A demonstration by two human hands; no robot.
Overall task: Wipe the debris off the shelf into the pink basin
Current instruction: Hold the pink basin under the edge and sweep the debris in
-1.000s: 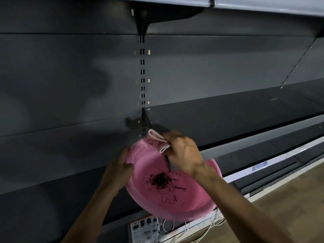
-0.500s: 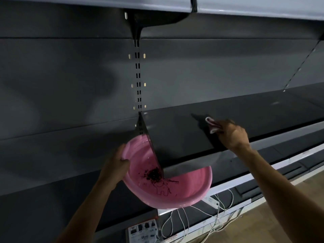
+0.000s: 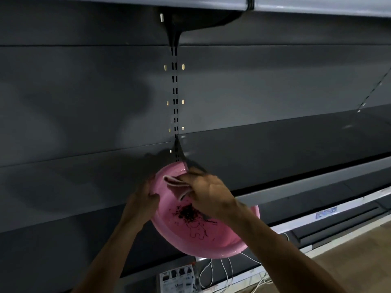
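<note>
Gripped pink basin (image 3: 211,240) in left hand (image 3: 140,200), pinched cloth (image 3: 175,185) in right hand (image 3: 208,194); probably needed rim tucked beneath shelf (image 3: 275,149) edge

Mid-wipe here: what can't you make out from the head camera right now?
All in the head view:
- shelf: the surface is dark, so any leftover specks are too small to tell; its near-left corner is hidden by the right hand.
- pink basin: its right part is hidden behind the right hand and wrist.
- left hand: fingers blurred at the basin's rim.
- cloth: partly hidden inside the right hand.
</note>
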